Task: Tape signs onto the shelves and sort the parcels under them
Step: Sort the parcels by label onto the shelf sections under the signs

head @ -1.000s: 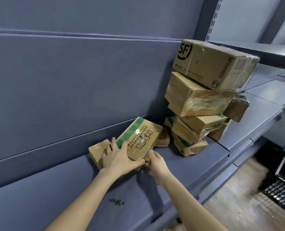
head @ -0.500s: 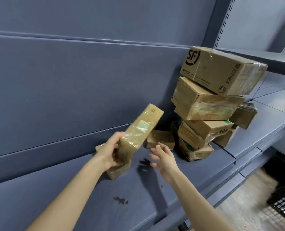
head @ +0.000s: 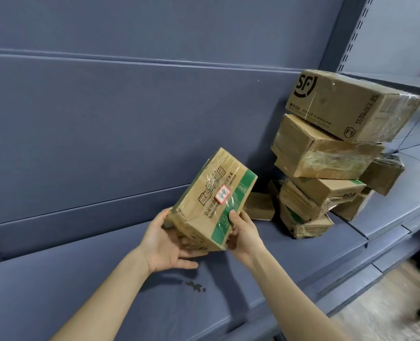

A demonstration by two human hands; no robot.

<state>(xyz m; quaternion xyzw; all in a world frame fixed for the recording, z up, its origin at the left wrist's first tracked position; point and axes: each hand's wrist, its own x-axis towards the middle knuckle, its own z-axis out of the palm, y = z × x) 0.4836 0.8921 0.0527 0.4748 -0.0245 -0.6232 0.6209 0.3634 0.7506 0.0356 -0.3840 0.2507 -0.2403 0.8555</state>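
The parcel (head: 211, 198) is up above the shelf (head: 105, 291), left hand (head: 169, 244) under it, right hand (head: 243, 232) at its right edge. Small flat parcel (head: 259, 205) lies just behind, and the stack (head: 322, 153) sits further right.

Two slim arms show in the lower half of the frame, one running up from the lower left and one from the lower middle, both uncovered from wrist to frame edge. The left forearm (head: 100, 299) and right forearm (head: 292, 299) are smooth and even in outline, narrowing gently toward the wrists. The left hand (head: 166, 244), just left of centre, shows its palm side, with faint creases below the thumb and long, slender fingers. The right hand (head: 244, 232), just right of centre, shows its thumb side; the thumb tip is rounded, its nail too small to make out
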